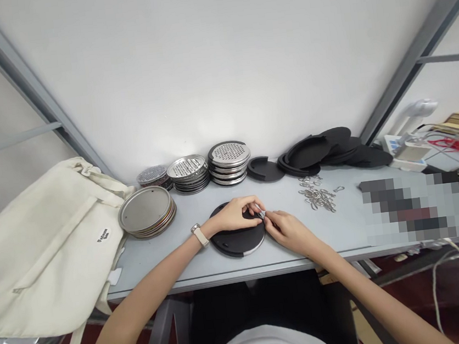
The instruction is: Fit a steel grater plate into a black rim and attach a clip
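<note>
A black round disc (pixel 238 244) with a silvery edge at its lower right lies flat on the table in front of me. My left hand (pixel 236 213) rests over its upper part, fingers curled towards the right rim. From the right, my right hand (pixel 286 227) meets it with thumb and forefinger pinched. Between the fingertips of both hands is a small shiny metal clip (pixel 262 214), mostly covered. It looks like the loose metal clips (pixel 318 197) scattered to the right. Whether it is hooked to the disc cannot be made out.
Behind stand stacks of round metal graters (pixel 228 154). Plain metal discs (pixel 146 209) are piled at left beside a cream bag (pixel 47 242). Black round covers (pixel 308 154) lean at back right. A power strip (pixel 405 154) and a blurred-out patch (pixel 414 209) are farther right.
</note>
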Motion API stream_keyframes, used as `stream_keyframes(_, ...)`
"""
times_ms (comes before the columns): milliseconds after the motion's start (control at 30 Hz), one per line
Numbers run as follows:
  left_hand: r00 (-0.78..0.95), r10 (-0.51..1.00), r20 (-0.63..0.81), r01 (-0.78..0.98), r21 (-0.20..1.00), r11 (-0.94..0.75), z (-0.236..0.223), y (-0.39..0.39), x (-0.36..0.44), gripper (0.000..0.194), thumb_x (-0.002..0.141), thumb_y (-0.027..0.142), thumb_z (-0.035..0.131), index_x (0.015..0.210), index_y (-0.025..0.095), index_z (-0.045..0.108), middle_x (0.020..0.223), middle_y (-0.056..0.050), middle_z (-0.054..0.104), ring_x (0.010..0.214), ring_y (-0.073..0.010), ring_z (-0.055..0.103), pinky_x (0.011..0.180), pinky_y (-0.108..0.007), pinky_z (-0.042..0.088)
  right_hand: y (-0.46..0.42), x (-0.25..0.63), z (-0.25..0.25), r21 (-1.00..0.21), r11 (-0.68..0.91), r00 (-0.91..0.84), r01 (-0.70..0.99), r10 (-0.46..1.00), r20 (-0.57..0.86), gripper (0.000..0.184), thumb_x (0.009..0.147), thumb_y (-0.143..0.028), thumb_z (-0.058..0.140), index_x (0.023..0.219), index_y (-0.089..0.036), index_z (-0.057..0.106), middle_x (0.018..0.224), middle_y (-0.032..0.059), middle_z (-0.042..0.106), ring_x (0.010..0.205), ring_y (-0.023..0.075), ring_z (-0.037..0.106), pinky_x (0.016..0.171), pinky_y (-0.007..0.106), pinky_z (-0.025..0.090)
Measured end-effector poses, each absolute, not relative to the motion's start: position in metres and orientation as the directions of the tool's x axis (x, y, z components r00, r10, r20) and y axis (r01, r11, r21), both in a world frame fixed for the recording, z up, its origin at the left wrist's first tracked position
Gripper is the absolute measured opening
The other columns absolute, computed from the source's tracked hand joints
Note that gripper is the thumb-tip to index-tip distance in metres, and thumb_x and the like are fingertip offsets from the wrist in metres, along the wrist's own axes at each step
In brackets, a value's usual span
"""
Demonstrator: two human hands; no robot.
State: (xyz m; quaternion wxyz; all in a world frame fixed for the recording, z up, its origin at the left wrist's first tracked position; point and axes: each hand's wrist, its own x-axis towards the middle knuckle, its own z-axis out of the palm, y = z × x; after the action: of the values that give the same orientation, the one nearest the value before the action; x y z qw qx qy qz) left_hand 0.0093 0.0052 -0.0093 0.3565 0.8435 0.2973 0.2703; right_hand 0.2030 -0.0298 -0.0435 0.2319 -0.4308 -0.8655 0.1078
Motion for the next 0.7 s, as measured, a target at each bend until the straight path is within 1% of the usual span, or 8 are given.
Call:
stream_keyframes(167,0.666,0.704,0.247,0.304,0.771,-0.559,-0.0101,0.0051,0.0092,0.029,0.071,0.012,0.062,0.099,0.015,0.059,0.090,-0.003,0.064,0.082,-0.0125,0.057,0.071,-0.022,0.043,-0.0299,0.2021,-0.0428,-0.411,0.597,-0.513,0.689,0.802,0.306,0.022,0.093,-0.024,0.033,0.075,-0.020,0.044,0.065,0.0014,0.054,0.059,0.0151,0.050,0.057,0.026,0.034)
stream_keyframes(367,0.674,0.698,0.241,0.318,0.758,-0.569,-0.0078,0.0045,0.0087,0.028,0.071,0.012,0.063,0.099,0.016,0.061,0.084,-0.001,0.062,0.079,-0.0120,0.057,0.070,-0.022,0.042,-0.0297,0.2022,-0.0440,-0.398,0.596,-0.510,0.697,0.803,0.308,0.022,0.094,-0.024,0.032,0.074,-0.021,0.041,0.063,0.0008,0.052,0.058,0.0154,0.049,0.057,0.026,0.033)
stream_keyframes(533,0.670,0.700,0.249,0.312,0.761,-0.568,-0.0100,0.0046,0.0094,0.029,0.070,0.010,0.061,0.099,0.015,0.060,0.088,-0.003,0.063,0.082,-0.0127,0.057,0.074,-0.023,0.045,-0.0285,0.2029,-0.0459,-0.386,0.602,-0.515,0.699,0.798,0.312,0.023,0.094,-0.024,0.032,0.074,-0.021,0.043,0.064,0.0009,0.053,0.058,0.0154,0.049,0.057,0.026,0.033)
stream_keyframes(700,0.665,0.696,0.271,0.319,0.739,-0.593,-0.0097,0.0037,0.0097,0.030,0.068,0.008,0.061,0.098,0.015,0.060,0.091,-0.004,0.062,0.080,-0.0126,0.055,0.075,-0.025,0.045,-0.0273,0.2034,-0.0468,-0.378,0.614,-0.531,0.692,0.789,0.309,0.023,0.095,-0.024,0.031,0.078,-0.020,0.046,0.067,0.0019,0.055,0.060,0.0157,0.051,0.059,0.026,0.034)
